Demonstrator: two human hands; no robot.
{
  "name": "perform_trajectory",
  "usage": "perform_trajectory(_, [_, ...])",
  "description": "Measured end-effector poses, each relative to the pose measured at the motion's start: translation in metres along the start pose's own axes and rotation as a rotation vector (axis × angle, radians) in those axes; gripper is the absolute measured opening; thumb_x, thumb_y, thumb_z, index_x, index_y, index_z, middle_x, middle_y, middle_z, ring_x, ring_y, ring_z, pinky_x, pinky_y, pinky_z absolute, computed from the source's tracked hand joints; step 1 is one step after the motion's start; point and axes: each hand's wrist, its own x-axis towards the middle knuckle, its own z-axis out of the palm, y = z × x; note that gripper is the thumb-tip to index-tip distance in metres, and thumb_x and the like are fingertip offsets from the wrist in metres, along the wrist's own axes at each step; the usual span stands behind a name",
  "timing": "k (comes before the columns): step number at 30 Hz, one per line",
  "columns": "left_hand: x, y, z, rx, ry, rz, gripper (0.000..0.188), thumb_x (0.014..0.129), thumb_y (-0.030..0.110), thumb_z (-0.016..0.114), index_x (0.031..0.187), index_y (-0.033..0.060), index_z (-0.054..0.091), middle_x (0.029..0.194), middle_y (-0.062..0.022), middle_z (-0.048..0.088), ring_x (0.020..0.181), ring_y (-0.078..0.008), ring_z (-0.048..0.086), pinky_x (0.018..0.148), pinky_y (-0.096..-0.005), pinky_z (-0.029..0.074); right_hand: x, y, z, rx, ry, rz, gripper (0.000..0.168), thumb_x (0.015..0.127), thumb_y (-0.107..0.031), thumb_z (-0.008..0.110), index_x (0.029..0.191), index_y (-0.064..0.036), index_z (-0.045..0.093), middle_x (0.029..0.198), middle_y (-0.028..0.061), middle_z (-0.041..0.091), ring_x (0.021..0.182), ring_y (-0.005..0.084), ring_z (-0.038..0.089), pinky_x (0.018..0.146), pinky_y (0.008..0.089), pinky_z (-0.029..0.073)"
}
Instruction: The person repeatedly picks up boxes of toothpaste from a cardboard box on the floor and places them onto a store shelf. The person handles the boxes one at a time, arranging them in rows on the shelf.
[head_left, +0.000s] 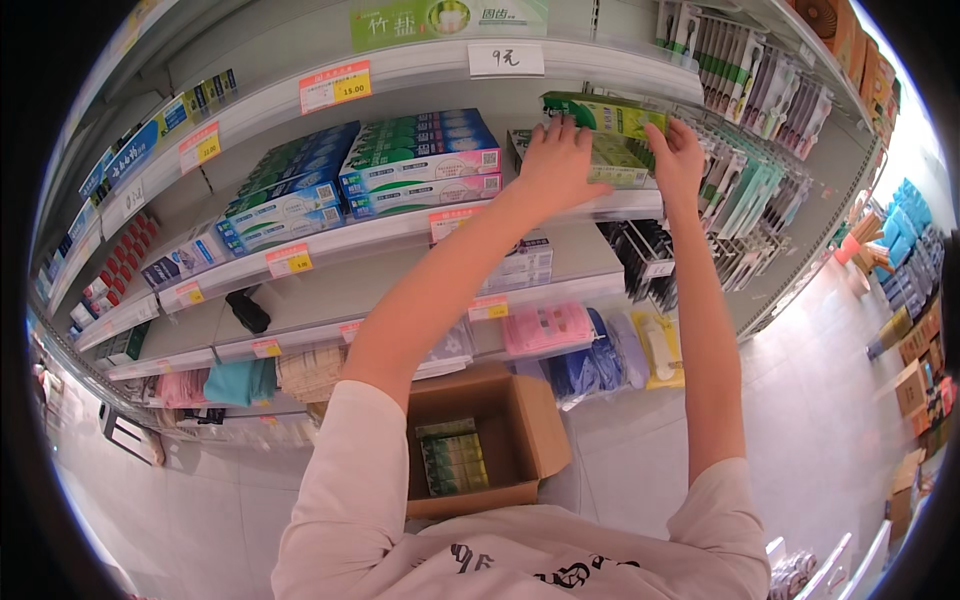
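A green and yellow toothpaste box (619, 116) lies across the top of similar green boxes (619, 157) at the right end of a store shelf. My right hand (679, 154) grips its right end between thumb and fingers. Against its left part rest the fingertips of my left hand (555, 161), the thumb spread low before the boxes beneath; whether this hand grips cannot be told. Below my arms, an open cardboard carton (517, 427) holds several more green boxes (454, 461). My left hand and forearm hide part of the shelf and the boxes.
Blue and green toothpaste boxes (420, 165) are stacked left of my hands. Hanging toothbrush packs (750, 184) crowd the right side. A price-tagged shelf edge (622, 52) runs above my hands. Folded towels (547, 330) lie lower down, and a black object (247, 311) rests on the shelf at left.
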Motion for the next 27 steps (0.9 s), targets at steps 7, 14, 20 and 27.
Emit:
perform_trajectory(7, [0.017, -0.016, -0.014, 0.004, -0.539, -0.183, 0.103, 0.071, 0.078, 0.062, 0.133, -0.0036, 0.052, 0.133, -0.0264, 0.055, 0.125, -0.0387, 0.052, 0.104, -0.0503, 0.04, 0.052, 0.039, 0.044, -0.063, -0.14, 0.204, 0.056, 0.084, -0.03, 0.077, 0.12, 0.01, 0.059, 0.094, 0.0169, 0.071, 0.08, 0.0186, 0.069, 0.067, 0.031, 0.052])
perform_trajectory(14, [0.014, -0.006, -0.005, 0.056, -0.456, -0.184, 0.095, 0.074, 0.074, 0.063, 0.132, -0.0011, 0.055, 0.129, -0.0242, 0.057, 0.122, -0.0378, 0.054, 0.101, -0.0484, 0.042, 0.091, 0.072, 0.065, -0.296, -0.455, 0.49, 0.057, 0.085, -0.045, 0.073, 0.118, 0.0, 0.063, 0.094, 0.0092, 0.068, 0.075, 0.0196, 0.066, 0.061, 0.0384, 0.047])
perform_trajectory(20, [0.009, -0.005, -0.002, 0.044, -0.433, -0.204, 0.093, 0.076, 0.072, 0.063, 0.132, -0.0014, 0.054, 0.133, -0.0246, 0.054, 0.125, -0.0375, 0.051, 0.103, -0.0488, 0.039, 0.128, 0.152, 0.094, -0.844, -0.738, 0.315, 0.05, 0.083, -0.044, 0.069, 0.111, -0.002, 0.069, 0.099, 0.0167, 0.07, 0.091, 0.0275, 0.068, 0.072, 0.0432, 0.051])
perform_trajectory(27, [0.008, -0.006, -0.008, 0.043, -0.448, -0.228, 0.09, 0.078, 0.068, 0.064, 0.133, -0.0013, 0.052, 0.136, -0.0245, 0.051, 0.128, -0.0382, 0.047, 0.105, -0.05, 0.037, 0.097, 0.123, 0.116, -0.75, -0.692, -0.038, 0.059, 0.086, -0.046, 0.061, 0.131, -0.008, 0.06, 0.128, 0.0264, 0.06, 0.121, 0.0381, 0.057, 0.103, 0.0417, 0.044])
